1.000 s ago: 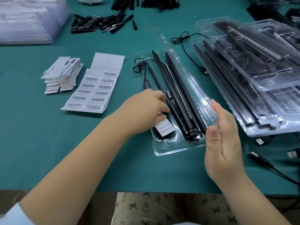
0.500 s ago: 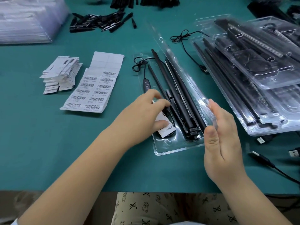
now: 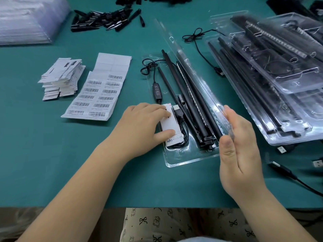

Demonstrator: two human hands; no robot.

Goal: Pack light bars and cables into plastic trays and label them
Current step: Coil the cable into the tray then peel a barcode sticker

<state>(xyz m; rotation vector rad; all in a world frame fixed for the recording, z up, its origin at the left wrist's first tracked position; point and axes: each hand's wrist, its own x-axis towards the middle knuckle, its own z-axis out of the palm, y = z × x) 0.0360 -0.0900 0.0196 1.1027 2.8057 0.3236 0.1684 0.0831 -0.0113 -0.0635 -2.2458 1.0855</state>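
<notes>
A clear plastic tray [image 3: 174, 161] lies open mid-table with several black light bars [image 3: 178, 88] along its right side. A black cable with an inline controller [image 3: 157, 91] and a USB plug [image 3: 176, 107] fills its left side. My left hand [image 3: 143, 123] presses a white printed card [image 3: 172, 123] down onto the coiled cable, fingers over its top, thumb across its lower part. My right hand [image 3: 241, 145] stands on edge, its straight fingers against the tray's raised clear lid [image 3: 192, 67].
A sheet of barcode labels [image 3: 101, 91] and a stack of white cards [image 3: 61, 77] lie to the left. Packed trays [image 3: 279, 75] are piled at the right, with loose USB cables [image 3: 283, 170] below them. Black small parts [image 3: 104, 20] and stacked clear trays [image 3: 26, 20] sit at the back.
My left hand has flattened out and slid the white card up over the cable, so more of the card shows. My right hand and the lid have barely moved.
</notes>
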